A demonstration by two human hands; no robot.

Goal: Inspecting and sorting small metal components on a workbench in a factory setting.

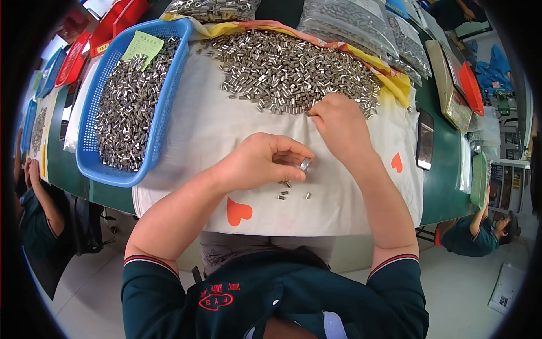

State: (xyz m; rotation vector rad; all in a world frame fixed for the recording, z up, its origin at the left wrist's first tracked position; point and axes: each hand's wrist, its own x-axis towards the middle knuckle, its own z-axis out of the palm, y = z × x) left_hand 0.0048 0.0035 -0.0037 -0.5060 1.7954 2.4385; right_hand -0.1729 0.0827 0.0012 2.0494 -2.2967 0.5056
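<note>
Left hand (265, 161) at frame centre pinching a small metal sleeve (305, 164) above loose pieces (288, 189); right hand (337, 124) reaching into the big heap of metal sleeves (288, 70) on white cloth (339, 203); blue basket (164, 118) sitting upper left.

A big heap of small shiny metal sleeves (293, 70) lies spread across the far half of a white cloth (350, 198) with orange hearts, its near edge touched by the right hand (339, 125). One short silvery sleeve (305, 164) is pinched upright-tilted between the thumb and fingers of the left hand (265, 161), just above the cloth. A few loose sleeves (288, 189) lie scattered on the cloth right under that hand, well apart from the heap.
</note>
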